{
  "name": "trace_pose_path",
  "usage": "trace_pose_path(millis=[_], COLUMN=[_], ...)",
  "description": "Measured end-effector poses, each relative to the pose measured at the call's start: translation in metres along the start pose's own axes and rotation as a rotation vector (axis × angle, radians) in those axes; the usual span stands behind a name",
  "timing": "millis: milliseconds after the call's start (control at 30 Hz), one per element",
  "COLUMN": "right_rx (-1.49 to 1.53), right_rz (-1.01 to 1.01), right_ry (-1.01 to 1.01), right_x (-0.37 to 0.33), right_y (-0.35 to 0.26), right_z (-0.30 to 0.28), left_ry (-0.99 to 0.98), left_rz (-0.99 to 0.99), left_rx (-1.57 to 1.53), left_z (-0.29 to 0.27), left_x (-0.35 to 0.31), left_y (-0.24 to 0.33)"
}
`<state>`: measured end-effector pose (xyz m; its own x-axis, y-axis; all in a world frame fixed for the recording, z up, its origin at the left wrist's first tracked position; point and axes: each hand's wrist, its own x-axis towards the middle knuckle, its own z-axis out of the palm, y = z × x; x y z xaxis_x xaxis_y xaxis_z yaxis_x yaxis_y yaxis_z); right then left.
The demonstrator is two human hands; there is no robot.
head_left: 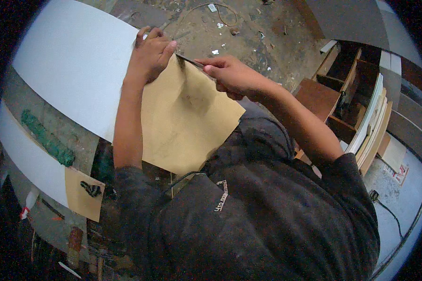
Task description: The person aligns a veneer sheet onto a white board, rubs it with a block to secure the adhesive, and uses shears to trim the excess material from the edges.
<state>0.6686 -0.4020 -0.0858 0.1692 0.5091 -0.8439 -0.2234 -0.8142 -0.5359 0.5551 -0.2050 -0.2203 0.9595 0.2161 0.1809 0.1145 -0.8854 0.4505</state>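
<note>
My left hand (151,54) is at the far edge of a long board, its fingers bent over the edge and its thumb apart. The board has a white part (75,61) on the left and a tan part (187,122) in front of me. In my right hand (232,75) is a slim dark tool (188,61), its fingers wrapped round the near end. The tool's other end lies against the tan part's far edge, close to my left thumb. Its exact kind is unclear. A dark smudge or shadow falls on the tan surface below it.
To the right stand wooden cabinet frames (344,89) and a stack of panels (377,124). A second white strip (33,159), a green bundle (47,138) and a tan piece with a dark object (82,201) lie at left. Scraps and a cord (234,16) litter the floor beyond.
</note>
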Motion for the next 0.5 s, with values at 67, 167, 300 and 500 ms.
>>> trace_pose_path(millis=[67,167,300,500], right_rx=[-0.011,-0.028,0.096,-0.065], right_rz=[0.02,0.043,0.079,0.104], right_ry=[0.012,0.04,0.03,0.05], right_x=[-0.012,-0.033,-0.007,-0.026], right_y=[-0.001,-0.007,0.017,-0.001], right_z=[0.006,0.002,0.003,0.002], left_ry=[-0.049,0.045,-0.149,-0.019], left_rz=[0.109,0.136,0.016,0.093], left_rx=[0.047,-0.21,-0.034,-0.149], left_z=[0.003,-0.004,-0.005,-0.004], left_x=[-0.004,-0.009,0.006,-0.012], left_y=[-0.007,-0.006,0.013,0.009])
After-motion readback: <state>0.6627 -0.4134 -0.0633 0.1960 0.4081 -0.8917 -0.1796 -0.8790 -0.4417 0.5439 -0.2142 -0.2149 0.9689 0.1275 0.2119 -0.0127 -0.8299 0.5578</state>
